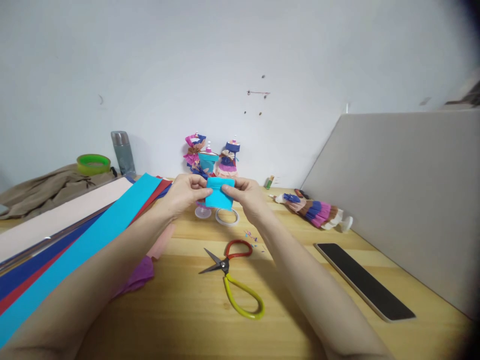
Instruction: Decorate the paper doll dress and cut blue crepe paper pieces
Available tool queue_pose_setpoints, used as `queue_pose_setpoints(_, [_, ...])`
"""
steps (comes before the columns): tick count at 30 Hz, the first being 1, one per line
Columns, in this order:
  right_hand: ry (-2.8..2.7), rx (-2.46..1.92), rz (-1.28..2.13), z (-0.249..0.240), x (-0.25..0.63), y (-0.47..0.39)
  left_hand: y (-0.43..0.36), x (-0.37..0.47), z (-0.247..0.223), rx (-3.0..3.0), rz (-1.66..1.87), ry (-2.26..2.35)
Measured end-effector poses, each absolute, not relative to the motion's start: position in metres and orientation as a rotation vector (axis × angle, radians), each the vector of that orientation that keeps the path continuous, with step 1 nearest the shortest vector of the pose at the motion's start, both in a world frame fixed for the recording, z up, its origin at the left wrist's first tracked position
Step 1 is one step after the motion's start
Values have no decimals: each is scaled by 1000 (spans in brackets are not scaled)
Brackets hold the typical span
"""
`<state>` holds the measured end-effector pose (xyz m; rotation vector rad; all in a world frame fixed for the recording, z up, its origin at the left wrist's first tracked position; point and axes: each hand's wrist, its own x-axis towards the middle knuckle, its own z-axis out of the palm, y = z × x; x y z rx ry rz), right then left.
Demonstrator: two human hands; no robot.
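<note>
Two hands hold one small blue paper piece (220, 196) in the middle of the picture, up off the tabletop (300, 310). The left hand (184, 192) pinches its left edge with curled fingers. The right hand (245, 196) pinches its right edge the same way.

Below them lies one pair of scissors (233, 276), with one red loop and one yellow loop. One tape ring (227, 216) lies just under the hands. Two little paper dress dolls (213, 159) stand behind, and one more doll (318, 210) lies on the right. One black phone (363, 280) is at the lower right. Long paper sheets (75, 235) lie on the left. One green tape roll (93, 163) and one grey bottle (123, 152) sit at the upper left.
</note>
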<state>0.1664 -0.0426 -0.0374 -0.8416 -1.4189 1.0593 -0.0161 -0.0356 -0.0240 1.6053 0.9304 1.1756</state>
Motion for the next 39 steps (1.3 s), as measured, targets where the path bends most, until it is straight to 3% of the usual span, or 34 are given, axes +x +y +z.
queue_pose_setpoints(23, [-1397,-880,931,-32,171,-42,-33,-25,-18,1496,1138,861])
queue_pose_setpoints(31, [-1412,-860,1233,-41,158,-44,-28,-28,-27,1568,1049,858])
queue_pose_setpoints(39, [-1345,-856,1241,-49,157,-35,-32,-22,-31,1477,946,712])
